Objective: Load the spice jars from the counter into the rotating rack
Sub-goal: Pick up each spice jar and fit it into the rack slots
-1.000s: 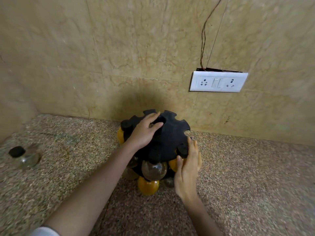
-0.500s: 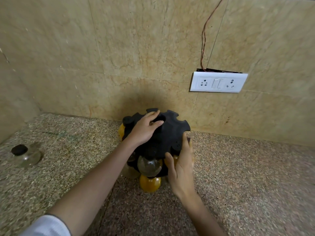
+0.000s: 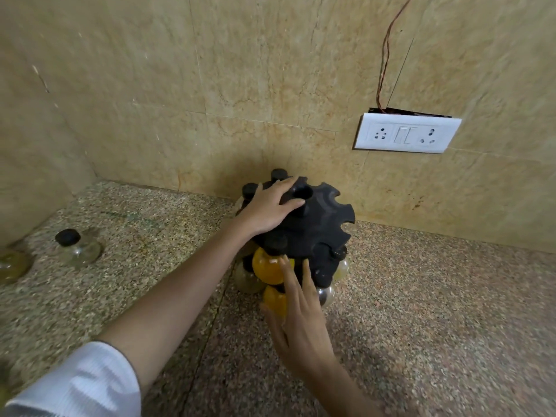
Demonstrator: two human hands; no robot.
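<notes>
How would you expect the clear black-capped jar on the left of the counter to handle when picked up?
The clear jar looks like glass, so probably rigid, slick and breakable against the stone counter. It seems nearly empty, so likely light. Its round body would probably roll if tipped.

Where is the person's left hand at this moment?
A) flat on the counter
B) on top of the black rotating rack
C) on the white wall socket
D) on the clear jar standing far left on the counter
B: the left hand rests on top of the black plastic rotating rack, well apart from the clear glass jar with the black cap on the speckled stone counter.
</notes>
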